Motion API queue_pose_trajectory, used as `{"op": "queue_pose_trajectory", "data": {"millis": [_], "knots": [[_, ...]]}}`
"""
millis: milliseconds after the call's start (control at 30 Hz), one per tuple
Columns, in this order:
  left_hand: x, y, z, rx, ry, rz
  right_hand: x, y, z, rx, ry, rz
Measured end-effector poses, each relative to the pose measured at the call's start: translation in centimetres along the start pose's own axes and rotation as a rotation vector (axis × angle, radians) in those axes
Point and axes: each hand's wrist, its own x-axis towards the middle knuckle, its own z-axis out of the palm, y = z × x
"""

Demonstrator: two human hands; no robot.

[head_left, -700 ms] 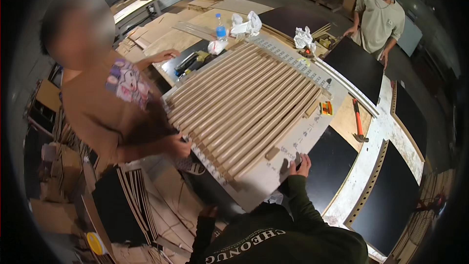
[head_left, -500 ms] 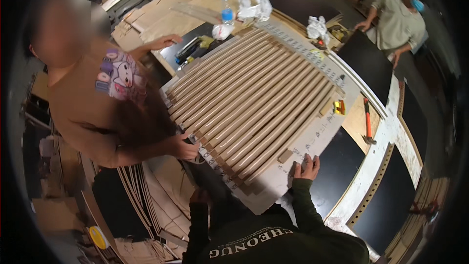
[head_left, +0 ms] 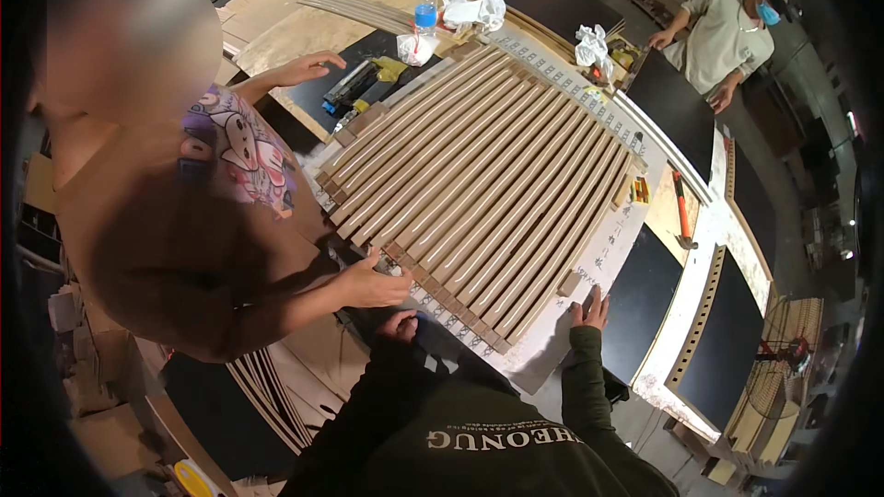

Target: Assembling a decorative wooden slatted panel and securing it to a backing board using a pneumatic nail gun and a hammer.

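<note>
A row of long brown wooden strips (head_left: 479,179) with white lines along them lies side by side on a pale marked board (head_left: 603,244). My right hand (head_left: 592,309) rests on the board's near right edge, fingers spread and apart, holding nothing. Just off the board's near left edge is my left hand (head_left: 399,325), its fingers curled; what they hold, if anything, is hidden. Beside it, a co-worker's hand (head_left: 373,282) touches the near ends of the strips. A small wooden block (head_left: 569,283) sits by the right-hand strip.
The co-worker in brown stands close on the left, another hand (head_left: 313,67) over the tools (head_left: 354,87). A water bottle (head_left: 425,11) and crumpled white plastic (head_left: 474,5) stand behind. At right are a hammer (head_left: 683,212), black panels (head_left: 645,294) and another person (head_left: 727,41).
My left hand has come up beside the board's near edge. The strips have shifted toward me at their near ends. The co-worker's near hand has moved right along the strip ends.
</note>
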Motion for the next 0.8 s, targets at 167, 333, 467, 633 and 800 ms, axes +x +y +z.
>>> {"op": "queue_pose_trajectory", "data": {"millis": [167,333,467,633,800], "knots": [[1.7,-3.9,-1.1,-0.22,-0.068,0.201,-0.8,-1.3,0.5,-0.014,-0.016,0.11],[1.7,-3.6,-3.9,0.161,-0.132,0.373,-0.8,-1.3,1.0,-0.001,0.019,0.201],[2.3,-2.6,-4.1,0.122,-0.119,0.46,-0.3,-1.4,0.9,0.003,-0.019,0.244],[2.0,3.6,-3.2,0.241,-0.148,0.631,-0.2,-0.8,1.3,0.019,-0.017,0.239],[3.3,4.7,-1.3,0.383,-0.265,0.43,-0.3,-1.4,1.2,0.034,-0.011,0.242]]}}
